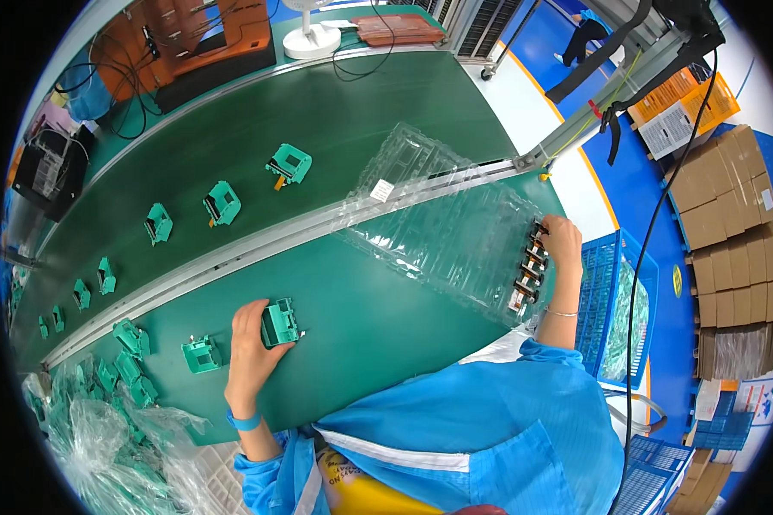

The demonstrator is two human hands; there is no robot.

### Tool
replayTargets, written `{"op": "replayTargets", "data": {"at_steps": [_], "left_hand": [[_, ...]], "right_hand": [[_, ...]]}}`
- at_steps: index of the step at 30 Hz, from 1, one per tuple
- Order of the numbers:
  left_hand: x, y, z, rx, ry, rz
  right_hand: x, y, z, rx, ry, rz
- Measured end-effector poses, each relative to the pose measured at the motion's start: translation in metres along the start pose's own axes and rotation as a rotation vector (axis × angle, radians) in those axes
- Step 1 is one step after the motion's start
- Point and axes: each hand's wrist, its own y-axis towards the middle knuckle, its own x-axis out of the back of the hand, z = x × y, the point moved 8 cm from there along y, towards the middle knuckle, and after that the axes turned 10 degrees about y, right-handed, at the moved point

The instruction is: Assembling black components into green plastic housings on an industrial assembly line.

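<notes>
My left hand (251, 343) is closed around a green plastic housing (278, 324), holding it just over the green work surface. Beside that hand, to its left, lies another green housing (202, 354). At the far right my right hand (563, 245) pinches the topmost of several small black parts (531, 273) with orange strips, which sit in a row at the end of a clear plastic tray (442, 227). My fingertips partly hide the pinched part. The tray lies slanted across the metal rail, with a white label on it.
Several green housings (223, 203) stand spaced along the dark green conveyor belt (361, 103) beyond the metal rail (258, 249). More housings and a clear plastic bag (103, 438) crowd the lower left. Right of the bench is a blue crate (599, 296); a black cable (634, 343) hangs nearby.
</notes>
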Motion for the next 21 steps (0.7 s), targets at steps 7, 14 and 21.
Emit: {"op": "replayTargets", "data": {"at_steps": [7,14,21], "left_hand": [[0.005,-0.013,0.006,0.095,-0.085,-0.103],[-0.011,-0.028,0.03,0.21,-0.586,-0.242],[-0.004,-0.039,0.025,0.204,-0.779,-0.246]], "right_hand": [[0.012,-0.009,0.028,0.243,0.045,-0.04],[0.012,-0.045,0.025,0.26,0.032,0.027],[0.042,-0.07,0.047,0.299,0.166,-0.146]]}}
